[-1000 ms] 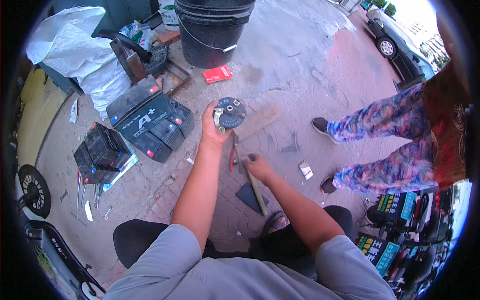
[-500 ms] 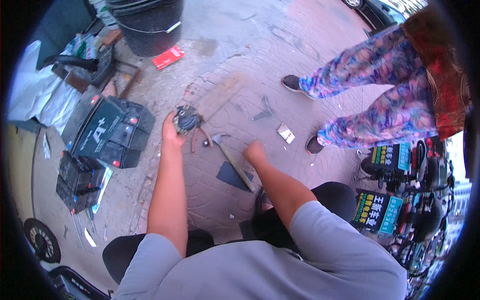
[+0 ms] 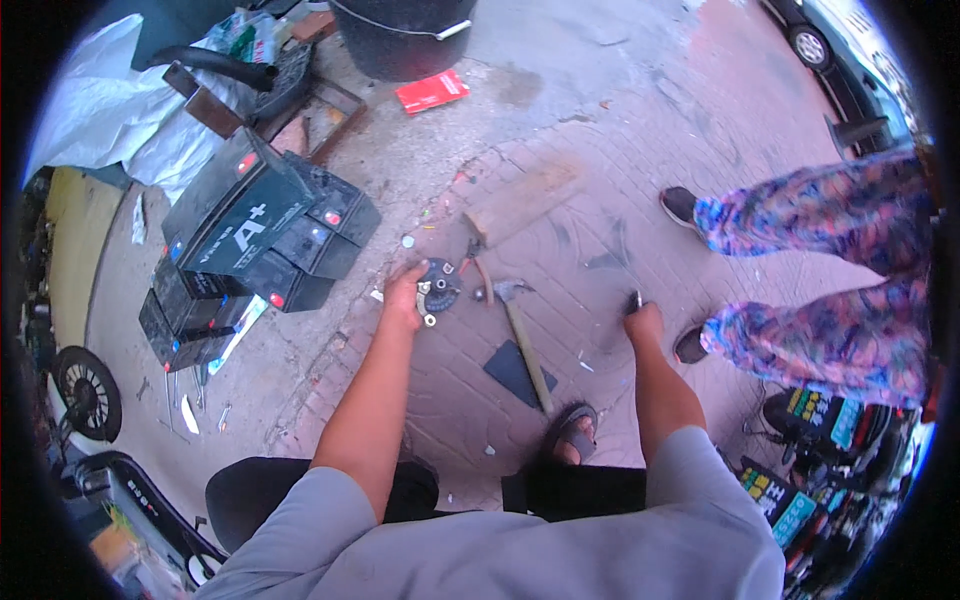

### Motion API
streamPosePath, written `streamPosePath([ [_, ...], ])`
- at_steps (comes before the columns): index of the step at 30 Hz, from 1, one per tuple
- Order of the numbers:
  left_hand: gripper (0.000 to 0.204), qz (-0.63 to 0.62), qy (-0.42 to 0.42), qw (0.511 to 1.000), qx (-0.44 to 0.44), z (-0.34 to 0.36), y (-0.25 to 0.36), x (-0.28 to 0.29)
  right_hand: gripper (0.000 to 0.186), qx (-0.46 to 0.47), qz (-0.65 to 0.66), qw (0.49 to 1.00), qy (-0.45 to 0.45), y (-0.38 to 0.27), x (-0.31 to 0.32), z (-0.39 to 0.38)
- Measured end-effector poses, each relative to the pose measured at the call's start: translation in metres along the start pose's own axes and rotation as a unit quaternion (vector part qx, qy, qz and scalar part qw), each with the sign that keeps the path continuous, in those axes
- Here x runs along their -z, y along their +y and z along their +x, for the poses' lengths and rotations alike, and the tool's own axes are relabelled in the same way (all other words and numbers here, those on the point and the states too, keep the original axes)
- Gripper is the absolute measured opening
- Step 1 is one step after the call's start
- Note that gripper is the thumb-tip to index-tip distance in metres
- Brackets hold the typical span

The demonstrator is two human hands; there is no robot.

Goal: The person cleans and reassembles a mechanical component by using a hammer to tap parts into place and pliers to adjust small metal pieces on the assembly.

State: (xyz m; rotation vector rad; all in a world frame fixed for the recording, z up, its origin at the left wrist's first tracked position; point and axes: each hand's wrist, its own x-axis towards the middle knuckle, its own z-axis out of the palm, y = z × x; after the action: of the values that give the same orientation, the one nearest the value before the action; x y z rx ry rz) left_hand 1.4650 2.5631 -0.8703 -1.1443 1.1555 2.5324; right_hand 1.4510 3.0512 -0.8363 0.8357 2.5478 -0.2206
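My left hand (image 3: 404,296) grips a dark, round mechanical part (image 3: 440,285) with pale metal lugs, held above the paving. Low over the ground on the right, my right hand (image 3: 646,319) is closed around a small white packet (image 3: 638,298), most of it covered by my fingers. Between my hands lies a hammer (image 3: 527,350) with a wooden handle, its shaft across a dark flat sheet (image 3: 512,374). Red-handled pliers (image 3: 483,277) rest beside the hammer head, close to the round part. Beyond them a wooden board (image 3: 525,203) lies on the bricks.
Black batteries (image 3: 300,225) are stacked at the left, with several hand tools (image 3: 190,412) nearby. A black bucket (image 3: 400,40) and a red packet (image 3: 432,92) are farther off. Another person's patterned trousers (image 3: 800,225) stand at the right, near parked scooters (image 3: 830,420).
My right hand has reached out to the right and closed on the packet that lay on the paving. The round part has turned in my left hand, and the whole view has shifted.
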Motion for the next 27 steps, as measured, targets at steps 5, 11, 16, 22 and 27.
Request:
streamPosePath([
  [5,0.027,-0.095,-0.006,0.995,0.032,0.01,0.011,-0.004,0.034,0.214,0.148,0.965,0.023,-0.065,-0.05,-0.081],
  [11,0.032,-0.037,0.017,0.999,0.002,0.014,0.011,-0.022,0.041,0.333,0.09,0.938,0.021,-0.121,-0.105,-0.164],
  [16,0.034,0.272,0.068,0.952,-0.121,-0.012,0.012,-0.03,0.036,0.391,0.074,0.917,-0.008,-0.147,-0.108,-0.179],
  [22,0.038,0.539,0.188,0.696,-0.436,-0.021,0.034,-0.079,0.039,0.501,-0.194,0.817,-0.21,-0.185,-0.054,-0.111],
  [27,0.039,0.411,0.088,0.856,-0.301,-0.027,0.057,-0.102,0.028,0.412,0.202,0.8,-0.388,-0.254,0.041,-0.135],
])
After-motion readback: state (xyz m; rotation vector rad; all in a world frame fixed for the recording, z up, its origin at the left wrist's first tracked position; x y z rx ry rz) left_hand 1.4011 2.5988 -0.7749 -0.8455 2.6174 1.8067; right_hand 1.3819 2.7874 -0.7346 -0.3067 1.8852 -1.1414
